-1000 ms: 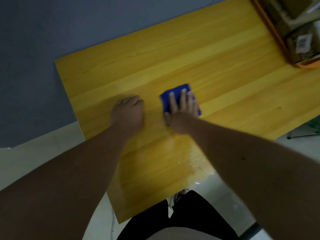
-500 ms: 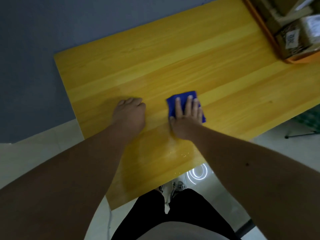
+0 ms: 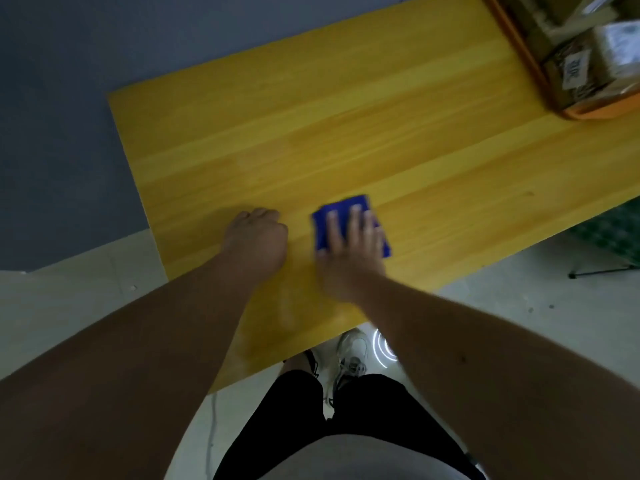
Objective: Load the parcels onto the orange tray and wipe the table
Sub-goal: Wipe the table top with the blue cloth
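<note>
While your right hand [image 3: 349, 247] presses flat, fingers straight, on the blue cloth [image 3: 348, 216] near the table's [image 3: 311, 133] front edge, your left hand [image 3: 256, 237] rests just left of the cloth, fingers curled into an empty fist. Beyond the cloth runs a wide stretch of bare, glossy yellow wood grain. Far right of the cloth, at the table's back corner, the orange tray [image 3: 588, 112] holds brown parcels [image 3: 575, 74]; their white labels are too blurred to read.
</note>
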